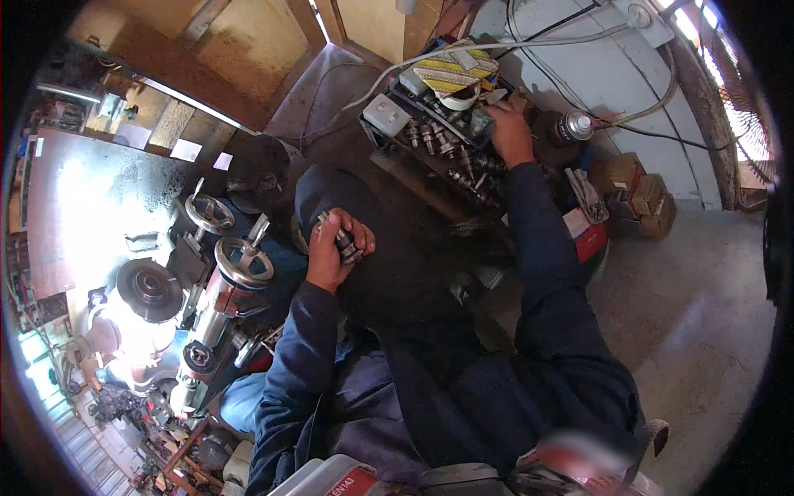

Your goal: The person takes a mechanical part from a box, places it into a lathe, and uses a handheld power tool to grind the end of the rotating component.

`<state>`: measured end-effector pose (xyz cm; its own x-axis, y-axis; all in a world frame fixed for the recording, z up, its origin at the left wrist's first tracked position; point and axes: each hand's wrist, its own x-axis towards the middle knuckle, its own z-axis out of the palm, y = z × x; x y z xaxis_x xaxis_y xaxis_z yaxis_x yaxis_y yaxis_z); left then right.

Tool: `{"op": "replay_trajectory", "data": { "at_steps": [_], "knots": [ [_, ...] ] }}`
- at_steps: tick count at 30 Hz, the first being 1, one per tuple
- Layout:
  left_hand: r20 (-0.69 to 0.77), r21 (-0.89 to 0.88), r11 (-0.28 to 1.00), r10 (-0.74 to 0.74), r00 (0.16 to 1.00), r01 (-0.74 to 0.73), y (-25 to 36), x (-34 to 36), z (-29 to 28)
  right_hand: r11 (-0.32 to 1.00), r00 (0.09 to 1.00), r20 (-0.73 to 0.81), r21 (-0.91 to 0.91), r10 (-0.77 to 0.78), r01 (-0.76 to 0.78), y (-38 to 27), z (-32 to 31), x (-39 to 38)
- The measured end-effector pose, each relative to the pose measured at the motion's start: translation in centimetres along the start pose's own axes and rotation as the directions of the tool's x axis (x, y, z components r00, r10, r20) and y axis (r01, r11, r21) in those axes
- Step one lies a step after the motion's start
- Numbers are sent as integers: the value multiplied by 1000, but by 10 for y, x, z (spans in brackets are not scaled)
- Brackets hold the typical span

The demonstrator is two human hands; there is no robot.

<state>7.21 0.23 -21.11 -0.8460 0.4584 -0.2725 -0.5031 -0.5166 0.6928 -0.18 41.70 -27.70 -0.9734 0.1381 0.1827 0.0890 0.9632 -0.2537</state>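
In my left hand (335, 256), over my dark-clothed leg, is a metal tool holder (346, 245) with stepped rings, my fingers wrapped round it. My right hand (511, 128) reaches into the upper right of a dark crate (389, 142) of several metal tool holders (447, 145), its fingers curled; what they hold is too small to make out. A grey box (385, 114), a white ring-shaped item and a yellow-striped cloth (455, 64) sit at the crate's back.
Machine handwheels (244, 263) and a dark disc (149, 289) stand close on my left. A spray can (571, 128) is right of the crate. Cardboard boxes (657, 215) sit by the right wall. Cables (612, 33) hang across the top. Bare floor (686, 306) shows at right.
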Motion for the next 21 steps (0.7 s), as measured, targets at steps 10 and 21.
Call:
{"op": "replay_trajectory", "data": {
  "at_steps": [10, 21],
  "knots": [
    [-2, 9, 1000, 20, 1000, -20, 3, -5, -4, 987, 972, -174, 65, 158, -148, -10, -5, -28],
    [-56, 43, 999, 28, 998, -25, 5, -6, 4, 1000, 997, -79, 5, -16, 16, -50, -48, -39]
  ]
}}
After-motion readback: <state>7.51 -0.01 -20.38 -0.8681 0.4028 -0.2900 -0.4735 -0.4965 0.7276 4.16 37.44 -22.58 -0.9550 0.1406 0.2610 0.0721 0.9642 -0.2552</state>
